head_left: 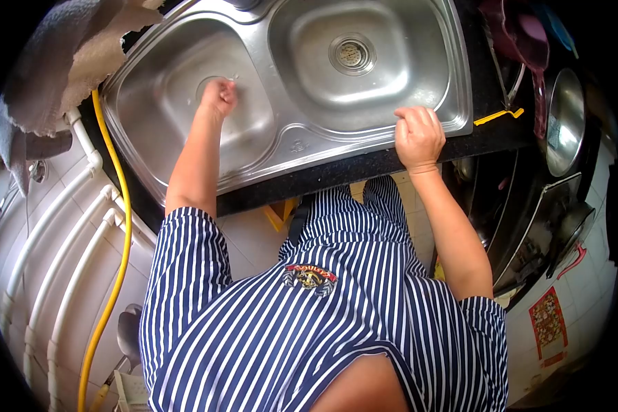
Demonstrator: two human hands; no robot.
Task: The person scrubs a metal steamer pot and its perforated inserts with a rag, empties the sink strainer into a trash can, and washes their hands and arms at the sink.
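My left hand (218,98) hangs over the left basin (158,103) of a steel double sink, in front of its drain. Its fingers are curled closed and a little smeared by motion; anything inside them is too small or hidden to name. At the front right corner of the right basin (391,89), my right hand (420,139) rests as a loose fist on the steel rim (336,137). No object shows in that fist. A round strainer (351,55) sits in the right basin's drain.
A black counter edge (281,184) borders the sink. Grey cloths (55,75) hang at the upper left, beside a yellow hose (120,254) and white pipes (55,185). To the right are a purple ladle-like utensil (529,48), a metal bowl (565,123) and a yellow strip (499,117).
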